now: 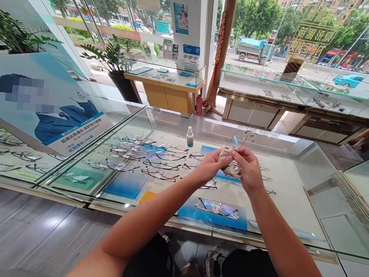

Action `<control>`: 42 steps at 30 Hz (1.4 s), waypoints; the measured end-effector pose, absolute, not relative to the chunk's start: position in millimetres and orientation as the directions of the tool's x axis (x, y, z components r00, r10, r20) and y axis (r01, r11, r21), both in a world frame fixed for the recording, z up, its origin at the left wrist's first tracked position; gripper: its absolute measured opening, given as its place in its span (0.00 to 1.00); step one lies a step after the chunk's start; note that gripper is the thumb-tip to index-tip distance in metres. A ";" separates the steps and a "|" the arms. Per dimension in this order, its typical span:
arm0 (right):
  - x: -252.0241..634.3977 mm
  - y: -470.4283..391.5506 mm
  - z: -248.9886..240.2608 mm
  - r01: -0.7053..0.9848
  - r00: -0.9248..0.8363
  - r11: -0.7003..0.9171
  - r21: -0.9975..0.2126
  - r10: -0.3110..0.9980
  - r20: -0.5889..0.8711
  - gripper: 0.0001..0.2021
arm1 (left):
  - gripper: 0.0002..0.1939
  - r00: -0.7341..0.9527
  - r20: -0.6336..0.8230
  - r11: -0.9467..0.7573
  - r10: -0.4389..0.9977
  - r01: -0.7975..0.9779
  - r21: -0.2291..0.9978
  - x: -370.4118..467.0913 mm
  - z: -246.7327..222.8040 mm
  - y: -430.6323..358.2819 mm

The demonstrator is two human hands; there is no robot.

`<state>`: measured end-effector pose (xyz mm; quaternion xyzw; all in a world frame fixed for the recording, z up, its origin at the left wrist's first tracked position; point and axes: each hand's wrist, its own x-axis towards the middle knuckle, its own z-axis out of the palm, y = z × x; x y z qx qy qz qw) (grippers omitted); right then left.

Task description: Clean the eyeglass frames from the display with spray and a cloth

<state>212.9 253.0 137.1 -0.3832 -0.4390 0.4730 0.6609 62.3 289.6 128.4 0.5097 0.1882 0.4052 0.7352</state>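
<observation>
Above the glass display case (291, 201), my left hand (213, 164) is closed on a crumpled beige cloth (226, 154). My right hand (248, 165) meets it at the cloth, fingers pinched on a pair of glasses (243, 138) whose lens and frame rise above the fingertips. Part of the cloth hangs between the two hands. A small white spray bottle (190, 137) stands upright on the case, left of and beyond my hands. Nearer to me, a thin-framed pair of glasses (217, 208) lies over a blue card.
Rows of eyeglasses (160, 164) lie inside the case to the left. A large poster board (44, 103) leans at the far left. Farther back are more display cases (255, 108), a potted plant (124, 87), a wooden post (224, 42) and a red extinguisher (199, 105).
</observation>
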 end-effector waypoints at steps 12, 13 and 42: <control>218.2 252.9 144.8 -0.384 0.202 0.171 -0.908 0.974 0.099 0.17 | 0.28 0.743 0.093 0.280 0.662 -0.361 0.890 52.8 134.5 295.1; 218.7 252.8 145.9 -0.400 0.203 0.158 -0.903 0.976 0.081 0.17 | 0.28 0.754 0.096 0.274 0.650 -0.350 0.896 52.0 134.8 295.0; 212.6 254.7 134.0 -0.232 0.161 0.339 -0.912 0.938 0.307 0.12 | 0.29 0.620 0.117 0.137 0.776 -0.348 0.928 63.5 126.5 290.2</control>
